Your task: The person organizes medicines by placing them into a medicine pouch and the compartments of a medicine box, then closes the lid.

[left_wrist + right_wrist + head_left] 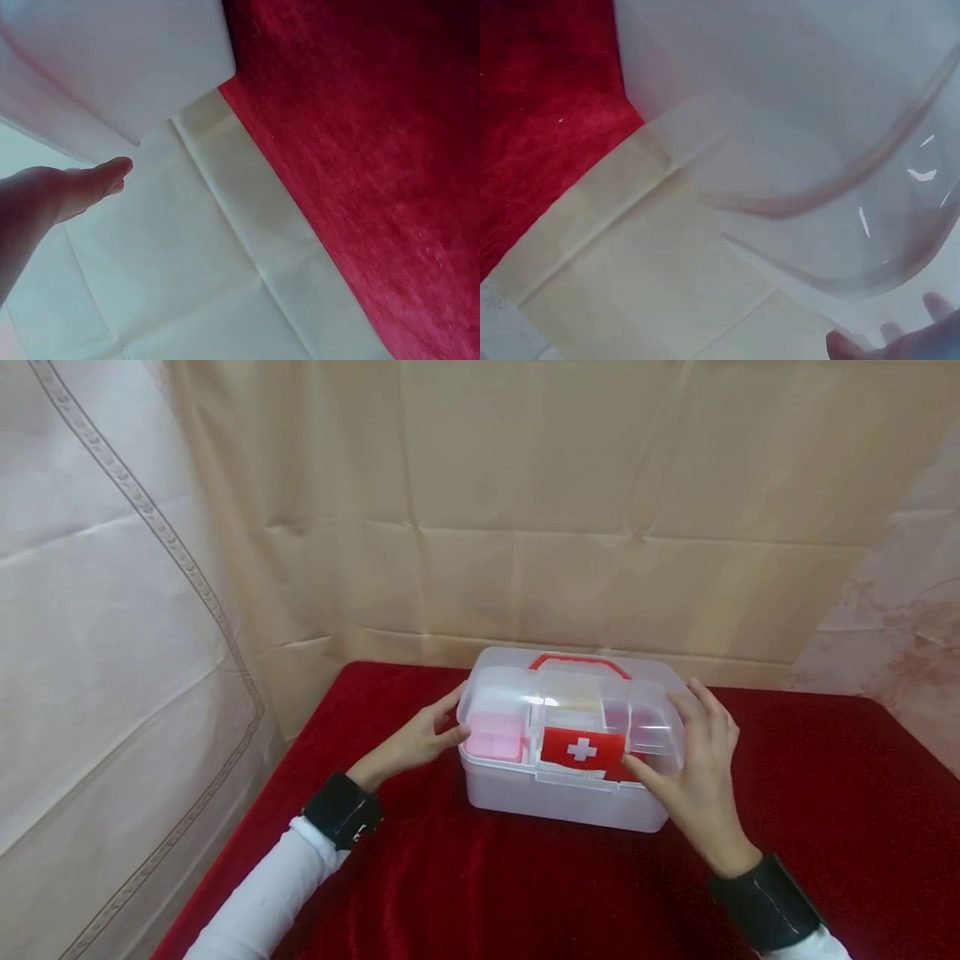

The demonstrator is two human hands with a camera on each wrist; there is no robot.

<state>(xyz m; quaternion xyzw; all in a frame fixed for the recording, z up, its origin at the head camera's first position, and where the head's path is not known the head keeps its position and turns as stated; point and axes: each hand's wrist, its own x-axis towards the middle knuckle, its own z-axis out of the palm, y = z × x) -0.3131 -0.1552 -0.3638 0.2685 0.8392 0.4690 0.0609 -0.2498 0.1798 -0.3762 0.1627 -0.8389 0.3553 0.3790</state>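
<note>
A translucent white first-aid box (pixel 562 802) stands on the red cloth, its clear domed lid (pixel 573 689) down over the base. The lid carries a red handle (pixel 581 660) on top, and a red label (pixel 581 749) with a white cross shows at the front. Through the plastic, a pink container (pixel 495 737) appears at the left. My left hand (pixel 420 739) is at the box's left end, fingers extended along the lid's side. My right hand (pixel 701 772) spreads around the right end, thumb at the front by the label and fingers beside the lid.
Red velvet cloth (pixel 420 877) covers the table. A beige curtain (pixel 525 510) hangs close behind the table's back edge. White patterned fabric (pixel 112 610) hangs along the left side, and pale flowered fabric (pixel 900 618) is at the right.
</note>
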